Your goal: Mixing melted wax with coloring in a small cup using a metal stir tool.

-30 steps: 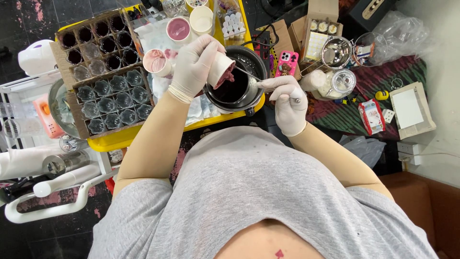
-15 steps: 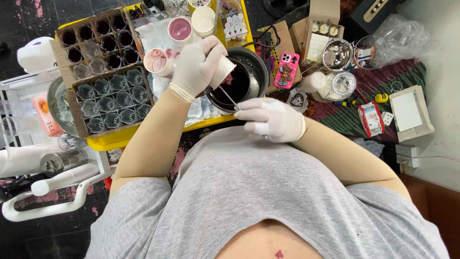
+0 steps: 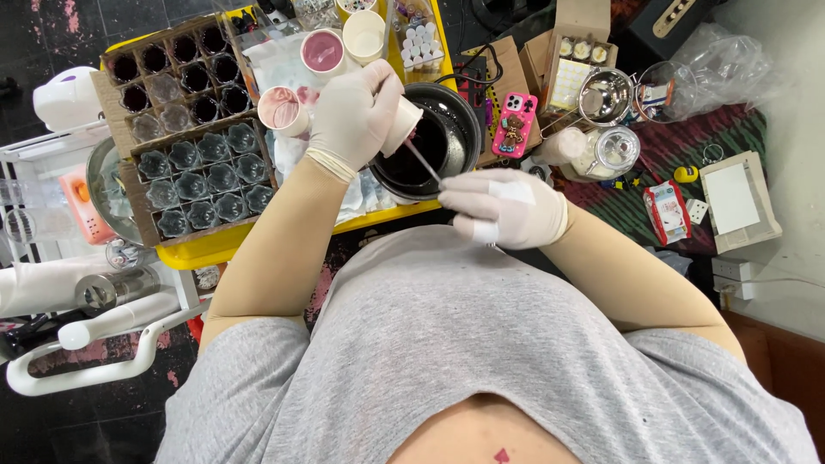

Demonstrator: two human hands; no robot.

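Head view, looking down over a grey T-shirt. Left hand [image 3: 357, 112], in a white glove, grips a paper cup [image 3: 400, 125] tipped on its side over the black melting pot [image 3: 460, 129]; cup mouth faces the pot's dark contents. Right hand [image 3: 507, 209], gloved, pinches a thin metal stirring rod [image 3: 423, 162] whose far end reaches into the cup mouth. Pot sits at the edge of a yellow tray [image 3: 215, 249]. On the tray: cardboard divider box of small glass jars [image 3: 202, 180], two pink-stained cups [image 3: 301, 82]. Pink phone [image 3: 513, 125] just right of the pot.
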